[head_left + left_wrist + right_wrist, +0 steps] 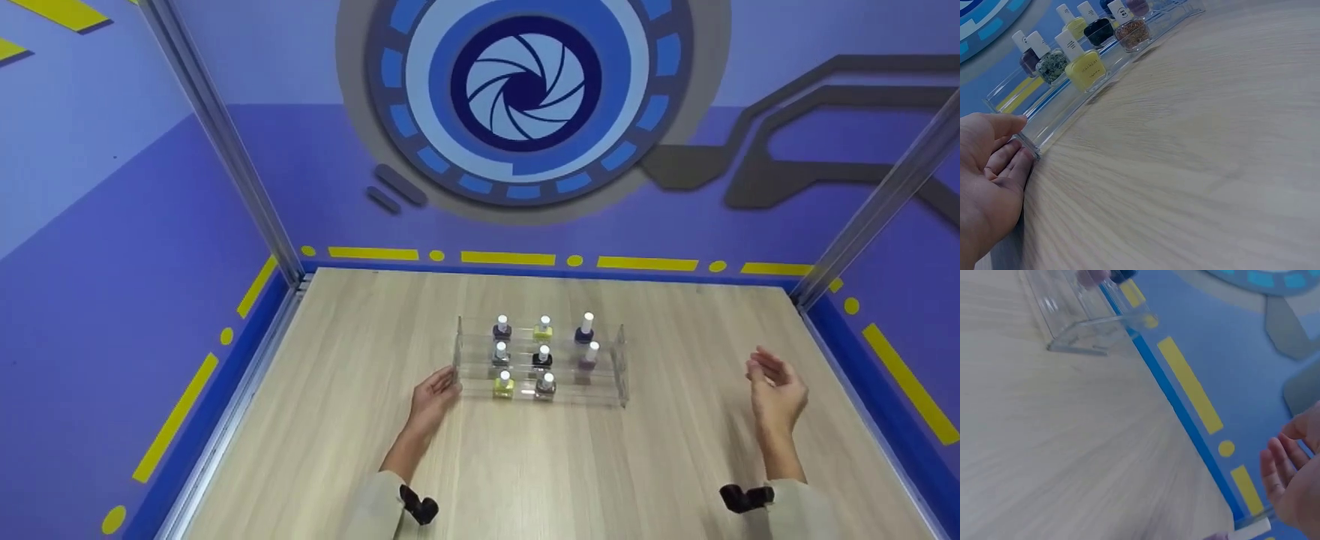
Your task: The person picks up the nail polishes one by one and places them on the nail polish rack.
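A clear stepped display rack (577, 391) stands on the table, holding several white-capped nail polish bottles in three rows. My left hand (436, 394) holds the rack's left end panel; in the left wrist view the thumb (1013, 122) lies over its edge and the fingers are on the outer side. In the front row are a yellow bottle (503, 388) and a glittery one (545, 388). Well to the right of the rack, my right hand (780, 391) is raised with fingers loosely curved, holding nothing. Low in the right wrist view shows another white-capped bottle (1249, 531), purplish and cut off by the frame.
The wooden table (337, 360) is bounded by a blue printed wall (300, 172) at the back and panels at both sides. Metal posts (247, 180) rise at the back corners. Black wrist mounts (418, 505) sit on both sleeves.
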A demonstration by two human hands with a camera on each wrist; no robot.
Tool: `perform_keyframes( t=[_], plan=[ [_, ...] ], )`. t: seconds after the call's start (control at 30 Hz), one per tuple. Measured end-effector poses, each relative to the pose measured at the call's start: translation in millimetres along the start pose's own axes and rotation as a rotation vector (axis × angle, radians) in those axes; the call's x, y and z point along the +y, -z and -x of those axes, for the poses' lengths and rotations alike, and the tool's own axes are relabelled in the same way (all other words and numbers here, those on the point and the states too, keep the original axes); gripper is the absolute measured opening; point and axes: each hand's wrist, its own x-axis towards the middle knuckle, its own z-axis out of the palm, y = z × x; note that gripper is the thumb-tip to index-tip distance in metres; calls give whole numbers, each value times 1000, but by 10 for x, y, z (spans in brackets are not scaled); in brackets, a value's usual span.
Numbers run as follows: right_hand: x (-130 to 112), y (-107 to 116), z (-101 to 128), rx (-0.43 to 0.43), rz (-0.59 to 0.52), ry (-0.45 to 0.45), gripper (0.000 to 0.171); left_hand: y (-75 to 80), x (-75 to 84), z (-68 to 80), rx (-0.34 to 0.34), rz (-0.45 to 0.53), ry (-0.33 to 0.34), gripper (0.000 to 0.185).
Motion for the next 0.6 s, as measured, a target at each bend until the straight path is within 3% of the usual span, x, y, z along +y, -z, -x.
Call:
perform_keyframes(
  t=[0.17, 0.27, 0.4, 0.6],
  plan=[
    [92, 127, -70, 174, -17, -37, 33, 2, 8, 0, -7, 0, -1, 51],
    [178, 170, -84, 233, -11, -53, 40, 5, 10, 4, -3, -1, -3, 52],
    [298, 222, -121, 233, 53, -98, 54, 1, 9, 13, -3, 18, -4, 54],
    [433, 320, -184, 158, 162, -195, 63, -3, 13, 26, 3, 16, -11, 53]
  ],
)
